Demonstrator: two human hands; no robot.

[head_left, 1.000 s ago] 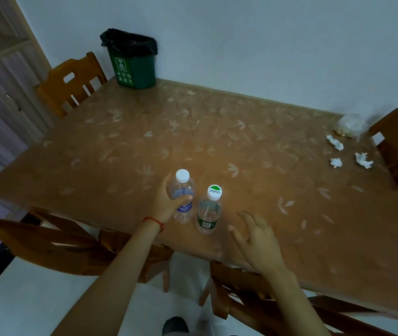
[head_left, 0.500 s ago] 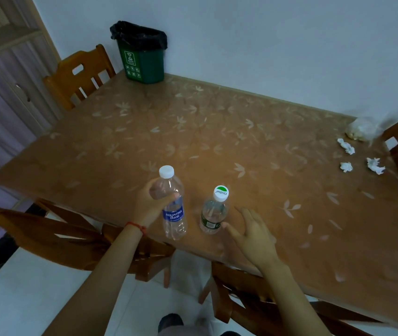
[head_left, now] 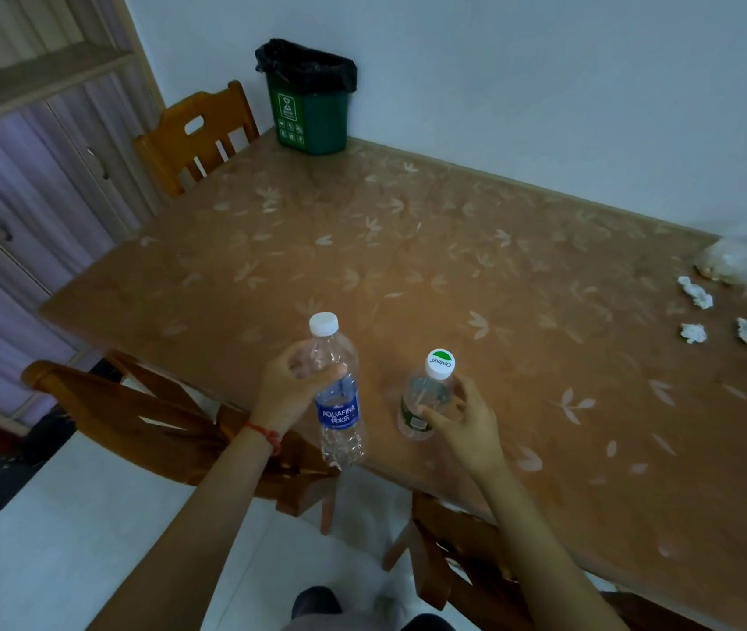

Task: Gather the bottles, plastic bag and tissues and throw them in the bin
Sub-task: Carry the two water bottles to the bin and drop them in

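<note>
Since a moment ago the right hand (head_left: 465,419) has closed around the small bottle (head_left: 426,396), which stands upright on the table (head_left: 453,248), cap up. The left hand (head_left: 287,391) grips the taller bottle (head_left: 337,389) at its shoulder, lifted, long axis near vertical. Both look empty: light, thin-walled, easily crushed, best held mid-body. Farther right lie three tissues (head_left: 694,332) and probably the plastic bag (head_left: 731,261); the bin (head_left: 307,100) stands at the far corner.

Green bin (head_left: 312,116), black liner (head_left: 305,66); leaf-patterned brown table (head_left: 453,266).
</note>
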